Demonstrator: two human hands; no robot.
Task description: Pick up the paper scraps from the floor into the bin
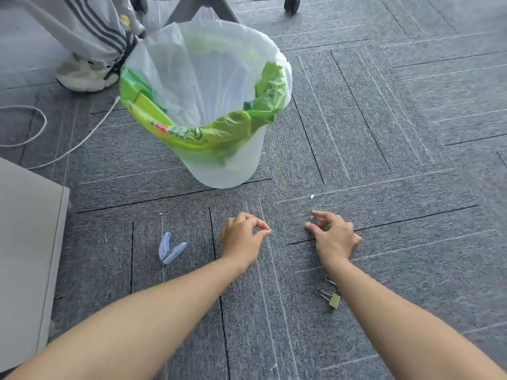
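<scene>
A white bin [233, 165] lined with a clear and green plastic bag stands on the grey carpet ahead of me. My left hand [242, 239] rests low over the carpet with thumb and forefinger pinched on a tiny white paper scrap [270, 230]. My right hand [334, 235] is on the carpet with curled fingers; a small white scrap [312, 216] lies at its fingertips, and I cannot tell if it is gripped. Other small scraps lie at the upper right [312, 196], at the left [161, 214] and near my forearms [273, 366].
A light blue staple remover [170, 249] lies left of my left hand. A gold binder clip [330, 296] sits beside my right forearm. A grey cabinet [27, 256] stands at left, a white cable [68, 149] loops behind it, and another person's leg and shoe [85, 75] are beside the bin, with a chair base [203, 9] behind.
</scene>
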